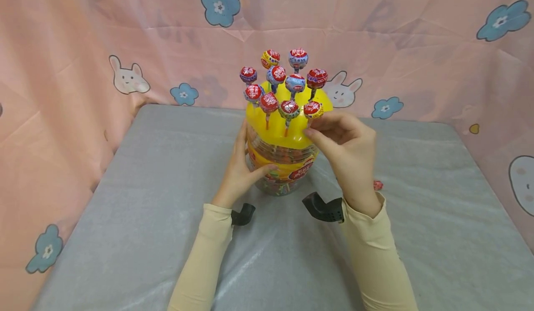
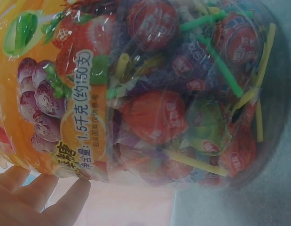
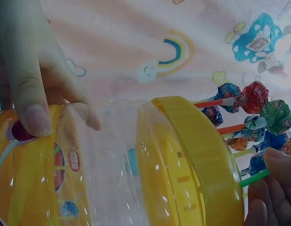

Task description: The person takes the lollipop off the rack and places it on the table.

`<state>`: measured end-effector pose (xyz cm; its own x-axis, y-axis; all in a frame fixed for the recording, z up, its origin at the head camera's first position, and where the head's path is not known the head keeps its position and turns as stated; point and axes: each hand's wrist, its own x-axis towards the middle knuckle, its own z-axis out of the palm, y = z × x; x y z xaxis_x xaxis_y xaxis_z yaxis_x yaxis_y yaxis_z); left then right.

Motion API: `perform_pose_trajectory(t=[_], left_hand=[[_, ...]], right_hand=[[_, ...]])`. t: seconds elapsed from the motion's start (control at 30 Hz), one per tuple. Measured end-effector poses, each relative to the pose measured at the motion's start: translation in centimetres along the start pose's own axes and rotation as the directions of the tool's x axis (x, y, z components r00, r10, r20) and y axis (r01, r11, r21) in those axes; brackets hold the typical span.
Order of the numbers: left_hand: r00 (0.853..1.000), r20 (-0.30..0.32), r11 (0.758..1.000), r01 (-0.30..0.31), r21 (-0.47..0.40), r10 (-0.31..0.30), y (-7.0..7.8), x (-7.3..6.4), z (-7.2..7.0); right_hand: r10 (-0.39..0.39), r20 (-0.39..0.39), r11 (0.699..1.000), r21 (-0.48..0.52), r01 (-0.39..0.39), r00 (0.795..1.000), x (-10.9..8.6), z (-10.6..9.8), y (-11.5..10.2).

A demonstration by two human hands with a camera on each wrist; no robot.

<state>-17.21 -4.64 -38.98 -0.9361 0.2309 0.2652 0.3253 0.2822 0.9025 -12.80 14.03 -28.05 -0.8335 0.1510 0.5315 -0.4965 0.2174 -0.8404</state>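
Note:
A clear plastic candy jar [image 1: 283,174] stands on the table, with a yellow lid [image 1: 297,138] from which several wrapped lollipops [image 1: 269,102] rise on their sticks. My left hand [image 1: 239,169] grips the jar's left side, thumb across the front label and fingers round the back. At the lid's right front, my right hand [image 1: 352,146] pinches a lollipop [image 1: 313,110] by its stick, just under the red and yellow wrapper. In the right wrist view, that green stick [image 3: 254,178] meets the lid's top. Through the jar wall, loose lollipops [image 2: 154,115] show in the left wrist view.
A red-wrapped candy [image 1: 378,185] lies on the table beyond my right wrist, partly hidden by it. Grey cloth [image 1: 137,195] covers the table. Pink printed curtains [image 1: 167,47] hang behind and at both sides. Black wrist mounts [image 1: 323,208] stick out inward from both sleeves.

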Motion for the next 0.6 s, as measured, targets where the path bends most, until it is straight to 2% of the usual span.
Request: perform_pose_trajectory(t=[0.27, 0.6], left_hand=[[1.0, 0.003, 1.0, -0.006, -0.015, 0.006, -0.02, 0.02, 0.02], [1.0, 0.001, 1.0, -0.014, -0.018, 0.014, -0.13, 0.05, 0.05]], right_hand=[[-0.004, -0.006, 0.999, -0.047, 0.003, 1.0, 0.15, 0.11, 0.09], [-0.011, -0.008, 0.999, -0.035, 0.01, 1.0, 0.21, 0.17, 0.07]])
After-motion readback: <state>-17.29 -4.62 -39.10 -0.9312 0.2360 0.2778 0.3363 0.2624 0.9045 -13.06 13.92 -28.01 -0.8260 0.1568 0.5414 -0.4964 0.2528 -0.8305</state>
